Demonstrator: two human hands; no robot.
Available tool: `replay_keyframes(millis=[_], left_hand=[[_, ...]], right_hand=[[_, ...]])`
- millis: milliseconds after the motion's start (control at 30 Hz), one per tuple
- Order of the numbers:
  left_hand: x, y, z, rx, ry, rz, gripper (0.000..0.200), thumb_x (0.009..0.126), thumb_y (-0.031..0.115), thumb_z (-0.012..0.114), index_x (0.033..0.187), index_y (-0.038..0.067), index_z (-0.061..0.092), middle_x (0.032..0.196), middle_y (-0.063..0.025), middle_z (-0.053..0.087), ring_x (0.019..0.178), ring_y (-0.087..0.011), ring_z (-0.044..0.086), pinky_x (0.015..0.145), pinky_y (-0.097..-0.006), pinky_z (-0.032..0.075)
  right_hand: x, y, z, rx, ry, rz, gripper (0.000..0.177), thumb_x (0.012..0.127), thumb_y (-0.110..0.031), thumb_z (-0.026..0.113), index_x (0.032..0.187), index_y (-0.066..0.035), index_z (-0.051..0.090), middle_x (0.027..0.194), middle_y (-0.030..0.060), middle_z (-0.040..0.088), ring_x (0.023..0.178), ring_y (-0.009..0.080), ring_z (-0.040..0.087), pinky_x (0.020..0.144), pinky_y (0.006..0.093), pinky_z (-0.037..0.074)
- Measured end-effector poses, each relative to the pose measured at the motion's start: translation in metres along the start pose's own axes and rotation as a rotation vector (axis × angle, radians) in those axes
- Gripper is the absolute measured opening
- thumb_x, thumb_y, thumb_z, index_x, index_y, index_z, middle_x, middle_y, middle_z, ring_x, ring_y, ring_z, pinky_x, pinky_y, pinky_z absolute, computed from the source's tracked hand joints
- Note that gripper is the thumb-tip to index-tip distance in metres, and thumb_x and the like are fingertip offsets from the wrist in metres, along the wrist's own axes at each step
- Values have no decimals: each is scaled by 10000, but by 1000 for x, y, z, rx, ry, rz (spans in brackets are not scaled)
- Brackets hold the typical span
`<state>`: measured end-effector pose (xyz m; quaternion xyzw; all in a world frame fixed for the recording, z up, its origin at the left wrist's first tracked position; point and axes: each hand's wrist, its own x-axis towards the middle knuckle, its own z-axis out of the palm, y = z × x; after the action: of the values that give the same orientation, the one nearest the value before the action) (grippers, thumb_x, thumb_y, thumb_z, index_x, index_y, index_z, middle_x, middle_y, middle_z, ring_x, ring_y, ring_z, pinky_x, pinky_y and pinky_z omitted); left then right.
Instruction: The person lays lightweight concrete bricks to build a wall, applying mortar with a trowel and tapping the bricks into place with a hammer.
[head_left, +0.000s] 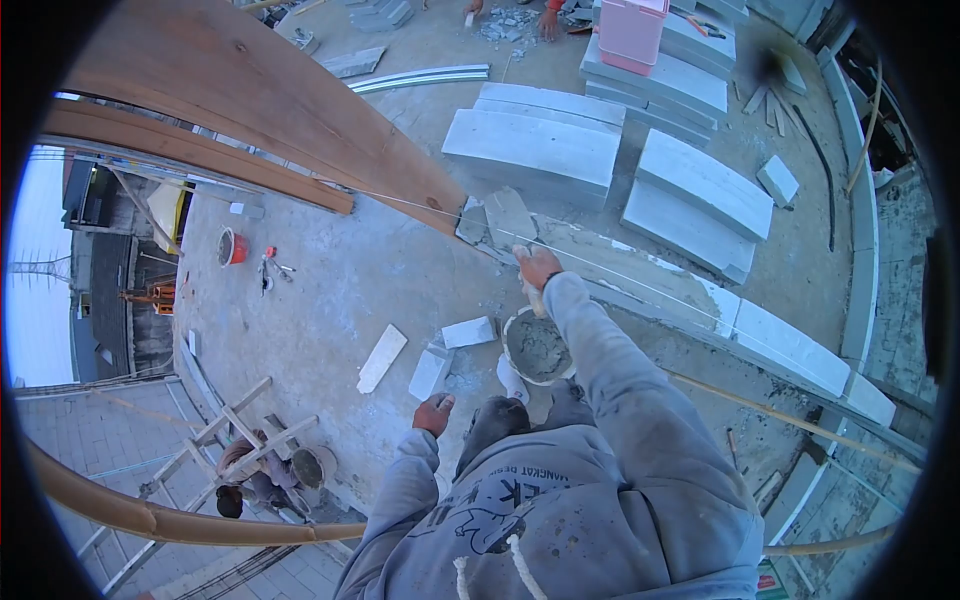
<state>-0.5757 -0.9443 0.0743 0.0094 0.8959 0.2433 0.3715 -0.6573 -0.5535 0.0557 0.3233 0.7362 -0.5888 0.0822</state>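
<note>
My right hand (538,266) is closed round the handle of a tool just above a bucket of wet mortar (538,345). The tool's blade is hard to make out. Beside this hand runs a low wall of pale blocks (620,262) with grey mortar on its top and a thin string stretched along it. My left hand (433,413) hangs at my left side with its fingers curled; whether anything is in it is hidden. Near it on the floor lie a pale block (430,370), another block (468,332) and a flat slab (382,358).
A large brown board (300,100) stands at the wall's left end. Stacked blocks (540,140) and a pink container (632,35) are beyond the wall. A red bucket (232,247) stands left. One person (255,470) is at lower left; another person's hands (549,25) show at the top.
</note>
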Motion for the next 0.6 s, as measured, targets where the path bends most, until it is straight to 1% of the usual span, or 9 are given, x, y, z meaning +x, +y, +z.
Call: replay_keyframes(millis=[67,167,267,333,400,433,500,533,600], left_hand=[[-3,3,-7,-18,15,-23,451,862,415,531,1102,40,604,1003,-162,646,957,-286,610,844,-350,452],[-2,4,-12,-36,7,-31,454,860,418,534,1096,37,606,978,-160,651,940,-267,617,832,-341,456],[5,-5,-10,-35,10,2,446,862,412,538,1085,32,608,935,-149,656,884,-257,625,797,-339,465],[13,-16,-3,-82,22,4,443,863,410,538,1082,31,609,913,-143,657,853,-252,626,781,-341,467],[16,-19,4,-122,30,1,439,865,407,539,1078,30,610,890,-136,658,823,-247,626,764,-342,470],[13,-19,8,-136,31,17,437,865,408,539,1072,31,612,874,-132,658,801,-242,625,751,-342,470],[11,-16,11,-146,31,35,435,865,410,540,1066,31,614,857,-127,657,780,-238,623,737,-343,471],[8,-15,12,-147,4,18,447,869,387,545,1085,-2,595,899,-123,644,788,-213,622,723,-321,480],[3,-17,14,-142,-28,-3,461,872,364,549,1104,-35,575,941,-118,632,797,-188,620,708,-298,489]], right_hand=[[3,-5,12,-305,76,25,549,891,-449,370,946,44,603,951,252,621,927,406,578,849,443,428],[-9,17,17,-272,-66,10,569,894,-454,330,1019,31,599,1065,290,570,1029,433,526,918,459,380],[-31,70,25,-218,-31,-11,527,887,-445,355,1000,3,609,1076,285,561,998,432,537,886,447,409],[-48,109,27,-362,6,-182,476,885,-418,365,941,-14,610,983,260,595,940,422,555,834,455,431],[-80,111,5,-433,-8,-198,435,877,-424,414,927,-27,586,831,234,608,850,410,572,781,462,444],[-96,108,-8,-435,-13,-190,435,877,-424,414,927,-27,586,831,234,608,850,410,572,781,462,444],[-117,96,-34,-316,83,-152,448,868,-463,470,926,-27,556,702,193,591,681,352,599,631,454,478],[-114,100,-40,-315,81,-147,448,868,-463,470,926,-27,556,702,193,591,681,352,599,631,454,478],[-101,100,-51,45,163,168,603,875,-525,378,983,29,590,927,250,619,919,412,574,841,452,424]])
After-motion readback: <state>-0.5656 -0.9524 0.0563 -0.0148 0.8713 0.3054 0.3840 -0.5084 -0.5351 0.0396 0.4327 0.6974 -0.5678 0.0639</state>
